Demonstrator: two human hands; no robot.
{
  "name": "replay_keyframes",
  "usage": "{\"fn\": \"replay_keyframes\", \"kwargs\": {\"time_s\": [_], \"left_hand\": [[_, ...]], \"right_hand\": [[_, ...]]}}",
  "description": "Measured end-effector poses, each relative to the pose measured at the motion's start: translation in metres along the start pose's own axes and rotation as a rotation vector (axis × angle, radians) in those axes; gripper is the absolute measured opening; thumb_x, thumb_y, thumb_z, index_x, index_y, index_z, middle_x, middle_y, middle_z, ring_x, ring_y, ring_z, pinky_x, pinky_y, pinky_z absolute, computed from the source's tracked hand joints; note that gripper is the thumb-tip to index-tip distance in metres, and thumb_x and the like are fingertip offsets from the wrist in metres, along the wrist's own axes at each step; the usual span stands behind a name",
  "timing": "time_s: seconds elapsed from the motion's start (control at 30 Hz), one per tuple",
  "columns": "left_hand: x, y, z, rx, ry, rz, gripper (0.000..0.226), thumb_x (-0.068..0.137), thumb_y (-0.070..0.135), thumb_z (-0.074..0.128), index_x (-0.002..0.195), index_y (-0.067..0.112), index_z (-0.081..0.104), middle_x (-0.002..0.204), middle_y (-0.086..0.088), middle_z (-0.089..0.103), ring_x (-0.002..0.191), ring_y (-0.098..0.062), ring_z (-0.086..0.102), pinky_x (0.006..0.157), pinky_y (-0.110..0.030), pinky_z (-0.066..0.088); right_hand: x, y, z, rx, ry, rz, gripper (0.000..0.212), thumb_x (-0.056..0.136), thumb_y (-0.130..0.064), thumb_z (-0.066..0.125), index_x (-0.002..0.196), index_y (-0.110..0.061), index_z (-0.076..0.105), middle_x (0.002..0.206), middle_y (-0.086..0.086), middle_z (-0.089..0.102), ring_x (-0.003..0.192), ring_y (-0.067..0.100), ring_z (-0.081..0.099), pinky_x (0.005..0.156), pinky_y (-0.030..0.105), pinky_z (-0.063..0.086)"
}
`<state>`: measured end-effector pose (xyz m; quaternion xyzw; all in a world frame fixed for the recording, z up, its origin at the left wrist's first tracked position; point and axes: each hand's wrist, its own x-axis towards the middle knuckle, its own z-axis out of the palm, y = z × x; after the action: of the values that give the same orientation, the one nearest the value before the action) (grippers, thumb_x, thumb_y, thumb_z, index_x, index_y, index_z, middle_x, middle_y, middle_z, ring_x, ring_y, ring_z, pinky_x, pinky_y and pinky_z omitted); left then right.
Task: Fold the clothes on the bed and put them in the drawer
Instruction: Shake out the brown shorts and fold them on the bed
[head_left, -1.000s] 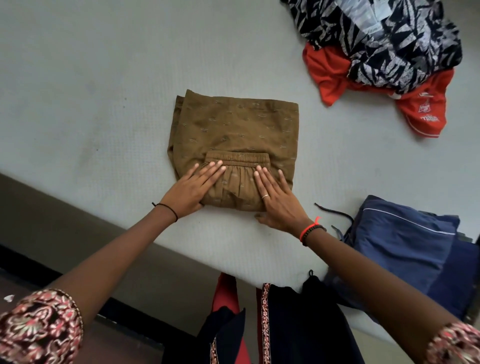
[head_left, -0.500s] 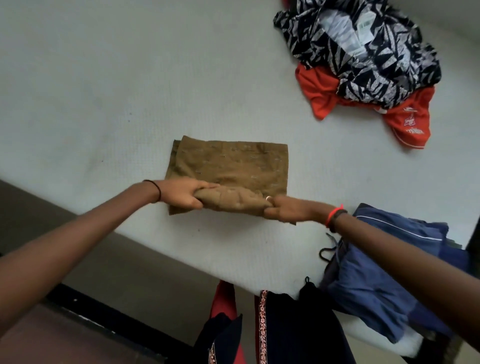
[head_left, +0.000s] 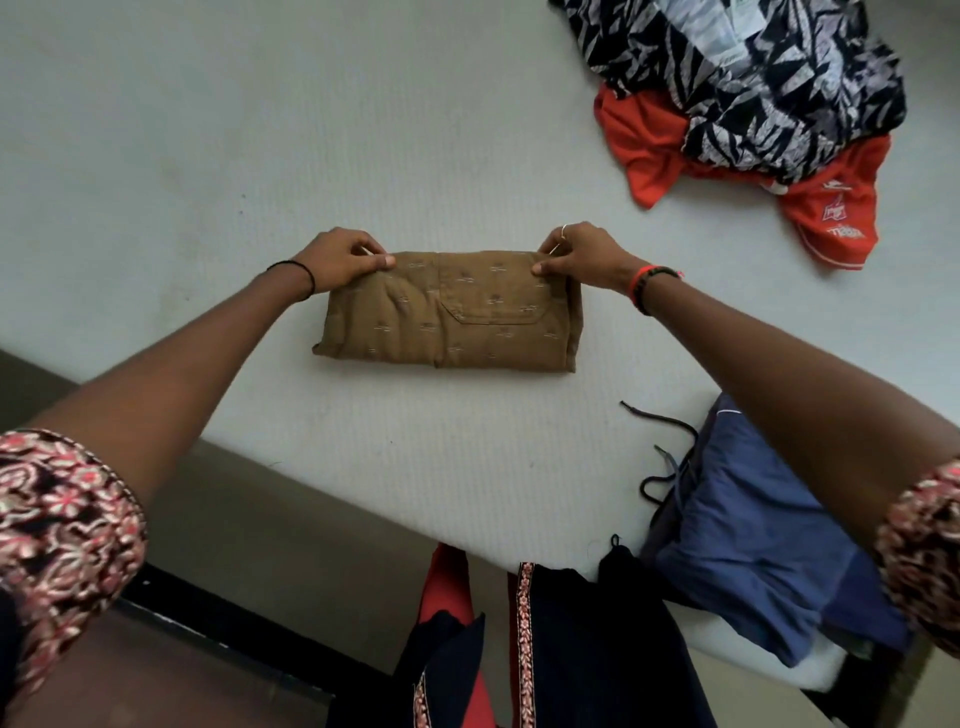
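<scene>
Both bare forearms stretch forward and angle inward, the left hand (head_left: 340, 257) and right hand (head_left: 584, 254) level and knuckles up, each pinching a far corner of the folded brown garment (head_left: 452, 317) between thumb and curled fingers.

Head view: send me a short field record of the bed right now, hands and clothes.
brown garment: folded into a flat oblong, lying on the bed, pocket side up
left hand: pinches its far left corner
right hand: pinches its far right corner
unfolded pile: black-and-white garment on top of a red garment, far right of the bed
blue garment: at the near right edge of the bed, dark cord trailing from it
drawer: not in view
</scene>
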<state>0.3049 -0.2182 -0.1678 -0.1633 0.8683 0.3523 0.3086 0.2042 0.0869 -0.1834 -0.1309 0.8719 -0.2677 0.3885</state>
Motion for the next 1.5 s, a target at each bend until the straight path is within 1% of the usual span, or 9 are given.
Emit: {"fn": "replay_keyframes", "kwargs": {"time_s": [0.1,0.17,0.3,0.4,0.47,0.57,0.73,1.1,1.5], "left_hand": [[-0.002,-0.007,0.019,-0.047,0.197,-0.015,0.037,0.092,0.034,0.058,0.118,0.008,0.060,0.122,-0.013,0.057,0.111,-0.023,0.055,0.090,-0.029,0.043],[-0.015,-0.012,0.034,-0.144,0.535,-0.022,0.031,0.092,0.026,0.059,0.113,0.003,0.059,0.115,-0.016,0.055,0.104,-0.024,0.056,0.091,-0.030,0.044],[-0.063,-0.003,0.084,-0.833,1.147,-0.373,0.018,0.091,0.014,0.056,0.075,0.011,0.049,0.074,-0.001,0.047,0.065,-0.010,0.045,0.062,-0.018,0.041],[-0.095,0.006,0.145,-1.270,0.910,-0.740,0.035,0.093,0.030,0.055,0.064,0.014,0.047,0.064,-0.002,0.044,0.057,-0.012,0.040,0.057,-0.028,0.035],[-0.110,0.019,0.174,-1.478,0.687,-0.813,0.035,0.093,0.041,0.054,0.101,0.007,0.061,0.094,-0.005,0.055,0.086,-0.016,0.055,0.076,-0.029,0.043],[-0.107,0.038,0.184,-1.572,0.547,-0.611,0.053,0.094,0.041,0.052,0.136,0.009,0.045,0.132,-0.007,0.052,0.126,-0.018,0.048,0.100,-0.030,0.040],[-0.071,0.046,0.163,-1.770,0.512,-0.494,0.047,0.087,0.038,0.065,0.127,0.019,0.050,0.133,-0.004,0.055,0.119,-0.020,0.054,0.098,-0.034,0.047],[-0.070,0.050,0.130,-1.697,0.360,-0.350,0.038,0.088,0.030,0.059,0.125,0.019,0.058,0.117,-0.005,0.068,0.106,-0.024,0.065,0.080,-0.038,0.056],[-0.068,0.134,0.129,-1.148,-0.038,-0.250,0.045,0.077,0.028,0.069,0.119,0.014,0.063,0.112,-0.006,0.070,0.105,-0.024,0.065,0.081,-0.034,0.055]], "right_hand": [[0.004,0.004,0.011,-0.096,0.090,-0.032,0.034,0.083,-0.022,0.069,0.114,-0.010,0.061,0.113,0.013,0.061,0.107,0.026,0.056,0.084,0.026,0.040],[0.002,0.004,0.014,-0.123,0.119,-0.084,0.037,0.085,-0.031,0.066,0.117,-0.013,0.059,0.117,0.013,0.058,0.112,0.027,0.052,0.092,0.032,0.039],[0.003,0.000,0.011,-0.091,-0.006,-0.057,0.066,0.077,-0.059,0.066,0.122,-0.013,0.055,0.121,0.009,0.055,0.112,0.023,0.052,0.095,0.038,0.045],[0.009,-0.006,0.007,-0.135,-0.059,-0.047,0.073,0.068,-0.064,0.071,0.117,-0.013,0.055,0.116,0.006,0.058,0.107,0.022,0.055,0.091,0.037,0.048],[0.013,-0.010,0.004,-0.104,-0.129,-0.008,0.070,0.069,-0.059,0.074,0.117,-0.013,0.052,0.110,0.004,0.060,0.100,0.021,0.057,0.086,0.034,0.048],[0.018,-0.016,0.002,-0.118,-0.203,0.036,0.069,0.069,-0.059,0.074,0.117,-0.016,0.050,0.109,0.002,0.057,0.098,0.020,0.054,0.082,0.031,0.044],[0.018,-0.012,0.005,-0.107,-0.238,0.073,0.070,0.070,-0.057,0.074,0.119,-0.012,0.053,0.108,0.000,0.053,0.099,0.019,0.051,0.082,0.029,0.040],[-0.052,0.018,0.065,0.533,-0.401,0.264,0.051,0.068,-0.048,0.080,0.104,-0.014,0.069,0.101,0.000,0.073,0.094,0.017,0.069,0.093,0.035,0.053],[-0.213,0.042,0.089,1.541,-0.166,0.356,0.032,0.084,-0.012,0.067,0.115,-0.012,0.059,0.108,0.005,0.071,0.098,0.019,0.068,0.084,0.028,0.055]]}}
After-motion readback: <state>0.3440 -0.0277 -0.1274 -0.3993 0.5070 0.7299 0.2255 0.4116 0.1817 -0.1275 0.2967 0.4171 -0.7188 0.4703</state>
